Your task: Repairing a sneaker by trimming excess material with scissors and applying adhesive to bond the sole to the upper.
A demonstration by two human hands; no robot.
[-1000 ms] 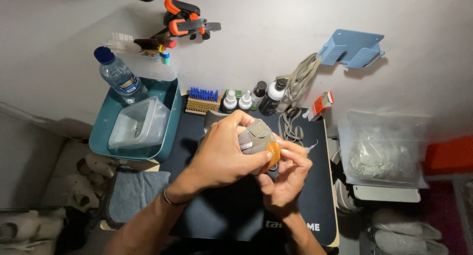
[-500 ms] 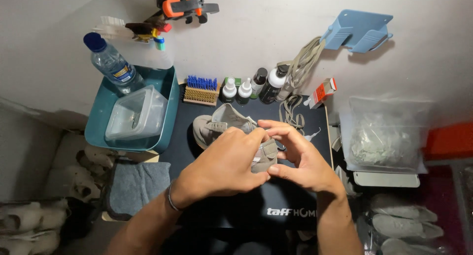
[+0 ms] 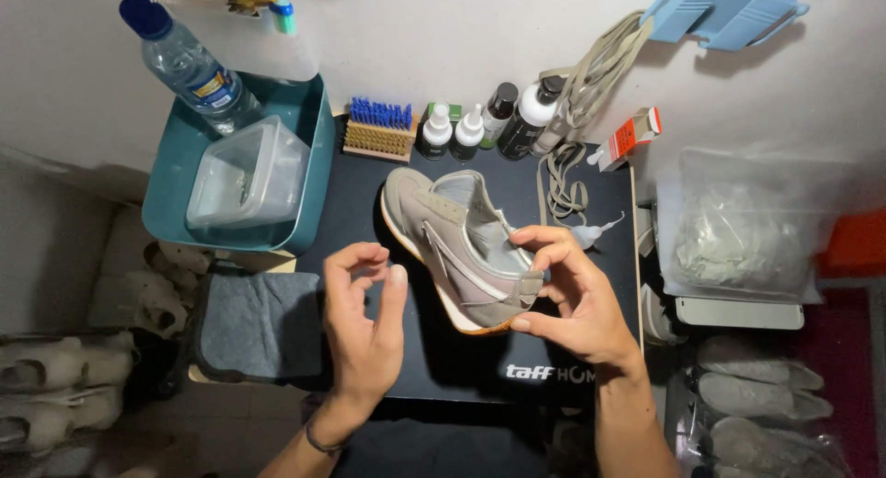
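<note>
From the head cam I see the right hand (image 3: 572, 298) gripping the heel end of a grey sneaker (image 3: 459, 247), thumb under the sole edge, fingers curled over the heel tab; the shoe lies on its side on the black mat (image 3: 369, 187), toe toward the wall, laces out. The left hand (image 3: 365, 316) is off the shoe, just beside it, holding nothing, fingers loosely curled with thumb and forefinger close, not quite a pinch. My read: keep the heel grip firm and low so the shoe doesn't roll, and bring the free hand onto the midfoot before turning it. Packaging: a row of small bottles (image 3: 480, 125) stands at the mat's far edge, two white with pointed caps, two dark with white labels; a blue-bristled wooden brush (image 3: 378, 127) sits left of them. A small orange-and-white carton (image 3: 628, 137) lies right of the loose laces (image 3: 563, 178). A clear water bottle (image 3: 185, 67) with blue cap and blue label leans in the teal tub (image 3: 305, 146), beside a clear plastic box (image 3: 247, 173). A clear bag (image 3: 748, 224) sits far right.
</note>
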